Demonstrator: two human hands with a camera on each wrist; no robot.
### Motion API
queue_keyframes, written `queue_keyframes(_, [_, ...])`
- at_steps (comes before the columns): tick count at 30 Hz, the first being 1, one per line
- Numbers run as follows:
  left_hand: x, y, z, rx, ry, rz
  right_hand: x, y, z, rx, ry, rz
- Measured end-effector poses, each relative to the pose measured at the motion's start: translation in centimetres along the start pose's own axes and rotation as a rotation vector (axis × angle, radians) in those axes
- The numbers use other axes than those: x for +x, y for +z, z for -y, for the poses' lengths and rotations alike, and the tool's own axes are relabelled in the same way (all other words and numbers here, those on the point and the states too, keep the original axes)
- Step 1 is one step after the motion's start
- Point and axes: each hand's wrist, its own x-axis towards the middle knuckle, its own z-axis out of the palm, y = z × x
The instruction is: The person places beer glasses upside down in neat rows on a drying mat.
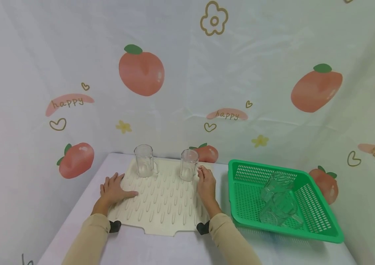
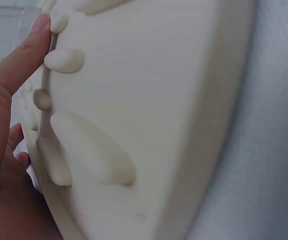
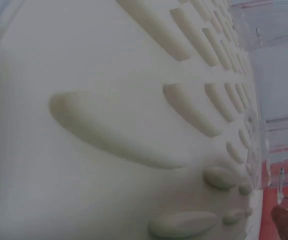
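1 mat (image 1: pixel 164 225). 4 mugs: on the mat, 1 mug (image 1: pixel 145 162) at far left and 1 mug (image 1: pixel 188 165) at far right; right of the mat, 1 basket (image 1: pixel 335 236) with 2 more mugs (image 1: pixel 277 210). 2 hands: 1 left hand (image 1: pixel 113 189) at the mat's left edge, 1 right hand (image 1: pixel 207 186) by its right edge. 2 sleeves (image 1: pixel 88 237) nearer than the mat. 1 table (image 1: pixel 171 250) under the mat. On the cloth (image 1: pixel 181 73) behind and beside the mat: 5 hearts (image 1: pixel 210 127), 3 yellow flowers (image 1: pixel 260 141), at least 5 red fruits (image 1: pixel 141 73).
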Motion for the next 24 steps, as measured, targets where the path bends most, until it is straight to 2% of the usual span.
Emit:
queue_keyframes(5, [0.0, 0.0, -0.3, -0.021, 0.020, -0.020, 0.0, -0.1, 0.2, -0.008, -0.015, -0.011])
queue_keyframes(13, [0.1, 0.4, 0.7, -0.051, 0.051, -0.047, 0.0, 0.1, 0.3, -0.049, 0.043, 0.034])
queue_keyframes(16, [0.1, 0.4, 1.0, -0.046, 0.042, -0.038, 0.0, 0.2, 0.7, -0.056, 0.067, 0.053])
queue_keyframes(21, [0.0, 0.2, 0.7, -0.020, 0.009, -0.003, 0.3, -0.1, 1.7, -0.066, 0.159, 0.125])
queue_keyframes(24, [0.0, 0.2, 0.4, -0.013, 0.006, -0.001, 0.7, -0.4, 2.3, -0.085, 0.180, 0.181])
